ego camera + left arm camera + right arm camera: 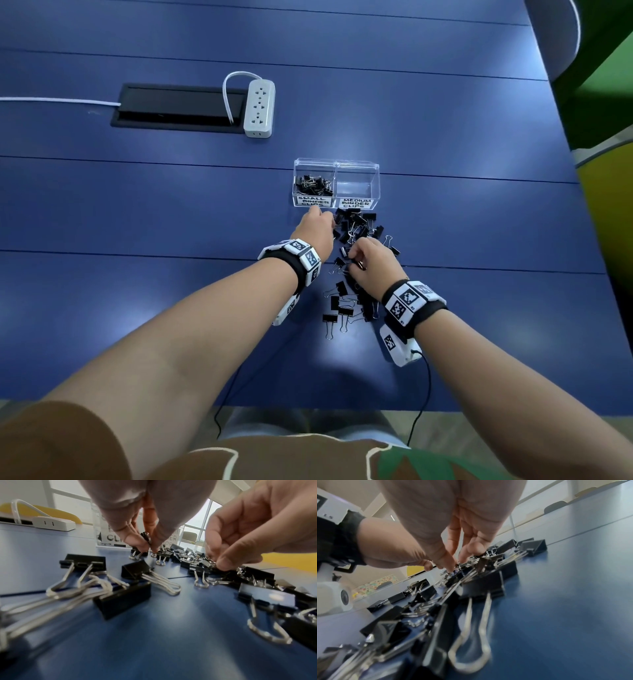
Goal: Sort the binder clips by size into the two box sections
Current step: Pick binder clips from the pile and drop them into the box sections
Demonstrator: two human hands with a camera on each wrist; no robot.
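A clear two-section box [336,164] stands on the blue table. Its left section, labelled small, holds several small clips [313,185]. The right section [356,188], labelled medium, shows nothing inside. Black binder clips of both sizes lie in a loose pile [358,226] that trails toward me [339,305]. My left hand [330,221] is at the pile's left edge, just before the box. Its thumb and finger pinch a small clip [145,537]. My right hand [354,265] reaches into the middle of the pile, where its fingertips [453,566] pinch a small clip among larger ones.
A white power strip [259,108] lies beside a black cable hatch [178,106] at the far left. A chair back [555,34] stands past the table's right edge. Thin black wires hang from both wrist bands over the near table edge [308,406].
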